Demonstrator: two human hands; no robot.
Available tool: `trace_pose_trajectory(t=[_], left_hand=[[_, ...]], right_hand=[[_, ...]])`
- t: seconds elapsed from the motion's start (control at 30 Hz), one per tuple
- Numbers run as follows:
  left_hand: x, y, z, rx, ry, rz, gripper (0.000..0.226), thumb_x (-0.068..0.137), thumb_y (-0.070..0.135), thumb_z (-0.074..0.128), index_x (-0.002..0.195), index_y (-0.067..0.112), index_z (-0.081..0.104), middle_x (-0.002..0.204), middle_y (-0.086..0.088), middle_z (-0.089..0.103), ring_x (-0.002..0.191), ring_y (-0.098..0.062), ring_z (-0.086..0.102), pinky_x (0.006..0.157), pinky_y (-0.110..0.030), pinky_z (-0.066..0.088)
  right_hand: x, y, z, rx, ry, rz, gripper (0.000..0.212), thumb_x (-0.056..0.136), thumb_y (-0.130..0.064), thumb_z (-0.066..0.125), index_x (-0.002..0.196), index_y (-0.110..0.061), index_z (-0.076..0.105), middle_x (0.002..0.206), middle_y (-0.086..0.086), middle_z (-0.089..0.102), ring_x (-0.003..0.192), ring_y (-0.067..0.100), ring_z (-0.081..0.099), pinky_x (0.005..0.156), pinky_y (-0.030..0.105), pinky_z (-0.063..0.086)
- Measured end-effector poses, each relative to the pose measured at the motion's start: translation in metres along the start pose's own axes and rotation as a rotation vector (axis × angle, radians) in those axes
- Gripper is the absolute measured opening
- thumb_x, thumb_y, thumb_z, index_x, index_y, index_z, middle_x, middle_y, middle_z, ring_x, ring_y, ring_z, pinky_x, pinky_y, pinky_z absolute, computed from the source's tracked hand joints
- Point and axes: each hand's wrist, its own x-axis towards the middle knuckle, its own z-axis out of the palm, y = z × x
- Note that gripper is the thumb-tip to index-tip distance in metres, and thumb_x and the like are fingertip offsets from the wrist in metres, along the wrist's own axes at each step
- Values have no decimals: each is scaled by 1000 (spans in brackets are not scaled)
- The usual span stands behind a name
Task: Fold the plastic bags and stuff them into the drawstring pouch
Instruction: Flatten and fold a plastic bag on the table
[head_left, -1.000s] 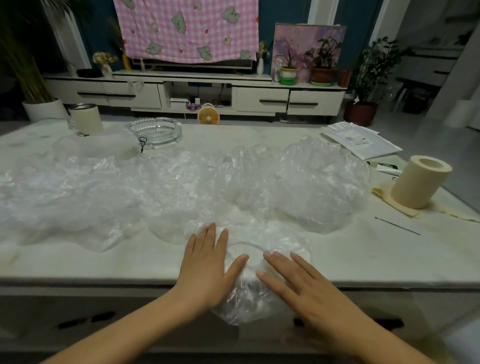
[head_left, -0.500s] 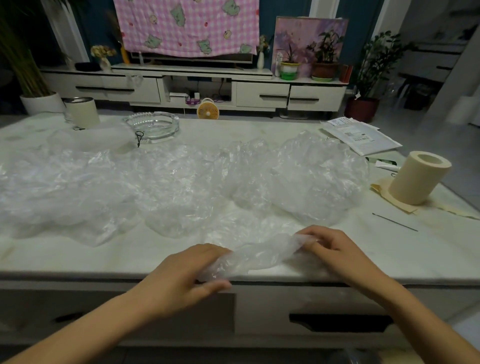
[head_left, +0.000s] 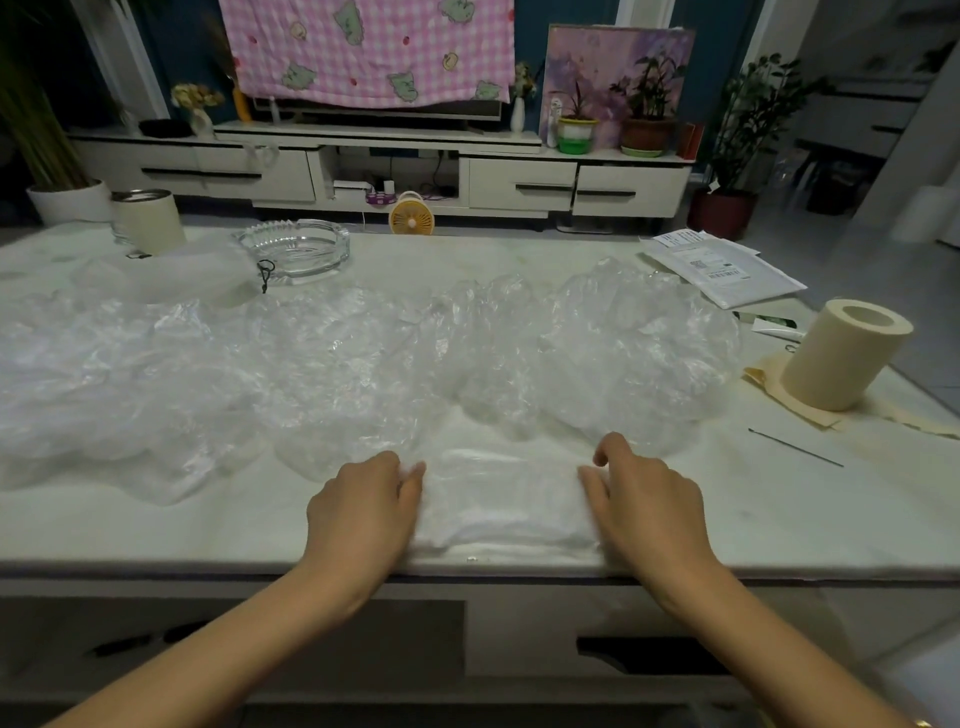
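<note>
At the near edge of a pale tabletop (head_left: 156, 525), a person holds a flattened clear plastic bag (head_left: 498, 499) by its two short ends: the left hand (head_left: 363, 509) has its fingers curled round the left end, the right hand (head_left: 644, 504) is curled on the right end, and both wrists rest at the table's front edge. The bag lies flat between the hands, its lower edge running along the tabletop's rim. Just behind it, a wide heap of crumpled plastic bags (head_left: 363, 358) stretches across most of the tabletop. The drawstring pouch (head_left: 171, 273), white with a dark cord (head_left: 265, 273) at its mouth, lies at the far left behind the heap, touching a glass ashtray (head_left: 293, 249) and near a cream cup (head_left: 148, 221). On the right side stand a cream paper roll (head_left: 841, 353) and, farther back, a white mailing envelope (head_left: 722, 270); a thin dark rod (head_left: 795, 447) lies in front of the roll.
</note>
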Motion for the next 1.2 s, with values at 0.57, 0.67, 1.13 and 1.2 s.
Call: trace_pose_trajectory(t=[0.57, 0.67, 1.13, 1.2], left_hand=[[4, 28, 7, 136, -263, 533, 69, 93, 56, -5, 150, 22, 15, 156, 9, 16, 144, -5, 10, 113, -18, 1], [9, 17, 15, 169, -366, 500, 110, 50, 71, -43, 146, 31, -10, 157, 14, -7, 140, 4, -12, 108, -15, -16], [4, 8, 22, 100, -387, 481, 116, 47, 77, -41, 148, 28, -11, 144, 19, -23, 135, 6, -21, 104, -10, -21], [1, 6, 19, 87, -384, 483, 115, 47, 78, -40, 147, 29, -12, 143, 20, -24, 133, 7, -23, 99, -7, -24]], right_hand=[[-1, -29, 12, 142, -366, -513, 92, 67, -62, -16, 151, -28, 1, 158, -11, -7, 143, 3, -11, 109, 17, -17], [0, -27, 13, 133, -395, -509, 88, 69, -63, -15, 150, -29, -5, 153, -17, -15, 140, -1, -16, 107, 16, -20], [-6, 7, 14, -17, -383, -432, 82, 72, -71, -14, 144, -33, -21, 150, -18, -28, 137, -1, -29, 109, 21, -22], [-8, 8, 15, -17, -386, -440, 80, 71, -72, -16, 141, -35, -24, 151, -18, -28, 135, -2, -32, 109, 21, -23]])
